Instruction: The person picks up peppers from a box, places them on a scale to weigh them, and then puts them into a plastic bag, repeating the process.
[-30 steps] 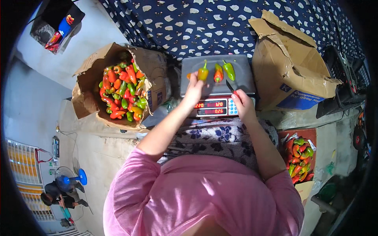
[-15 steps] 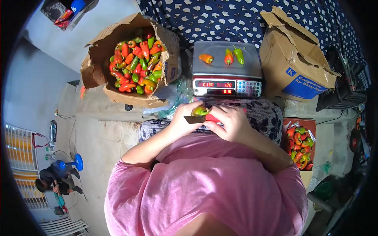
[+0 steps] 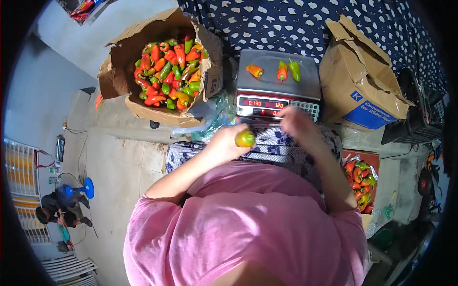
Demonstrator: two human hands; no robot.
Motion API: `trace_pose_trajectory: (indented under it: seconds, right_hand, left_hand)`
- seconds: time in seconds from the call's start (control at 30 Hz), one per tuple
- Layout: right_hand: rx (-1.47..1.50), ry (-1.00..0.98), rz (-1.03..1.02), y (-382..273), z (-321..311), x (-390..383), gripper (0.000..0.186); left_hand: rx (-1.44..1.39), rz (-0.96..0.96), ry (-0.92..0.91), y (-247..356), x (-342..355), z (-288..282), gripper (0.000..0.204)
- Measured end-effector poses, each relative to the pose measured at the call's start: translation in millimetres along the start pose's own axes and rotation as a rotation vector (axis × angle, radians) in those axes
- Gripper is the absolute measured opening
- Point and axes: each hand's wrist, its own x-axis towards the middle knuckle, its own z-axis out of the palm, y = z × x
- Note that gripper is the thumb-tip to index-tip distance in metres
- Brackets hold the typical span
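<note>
My left hand [image 3: 229, 141] is closed around a yellow-green pepper [image 3: 245, 138], held above my lap with one end showing. My right hand [image 3: 299, 125], smeared by motion, is at the front edge of the digital scale [image 3: 279, 86], over its display and keys. Whether it holds the knife or anything else cannot be made out. On the scale's metal plate lie an orange pepper [image 3: 255, 71], a red-orange pepper [image 3: 282, 71] and a green pepper [image 3: 294, 70], apart from one another. A patterned cloth [image 3: 272, 151] covers my lap below both hands.
An open cardboard box [image 3: 117, 81] full of mixed peppers stands left of the scale, a second box [image 3: 369, 90] right of it. Several peppers [image 3: 359, 178] fill a container by my right elbow. Clear plastic [image 3: 214, 117] lies near my left hand. A person [image 3: 59, 209] sits far left beside a blue fan [image 3: 88, 188].
My right hand has moved away from the pepper, forward and right toward the scale. The knife it held is no longer distinguishable. My left hand keeps the pepper. The view has shifted slightly.
</note>
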Motion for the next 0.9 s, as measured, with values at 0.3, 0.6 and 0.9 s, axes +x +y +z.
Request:
trace_pose_trajectory:
  seconds: [0.3,0.6,0.9]
  right_hand:
    - [0.001,0.520,-0.279,-2.9,-58.4,-3.1,0.036]
    - [-0.182,1.388,-0.532,-14.9,-223.5,-24.5,0.027]
    - [0.018,1.021,-0.383,-1.5,-181.0,-1.7,0.026]
  left_hand:
    - [-0.201,0.201,-0.194,-39.6,71.1,36.3,0.057]
    - [0.333,0.156,0.148,-55.2,225.6,59.0,0.035]
    - [0.815,0.096,-0.011,-73.5,278.8,96.9,0.042]
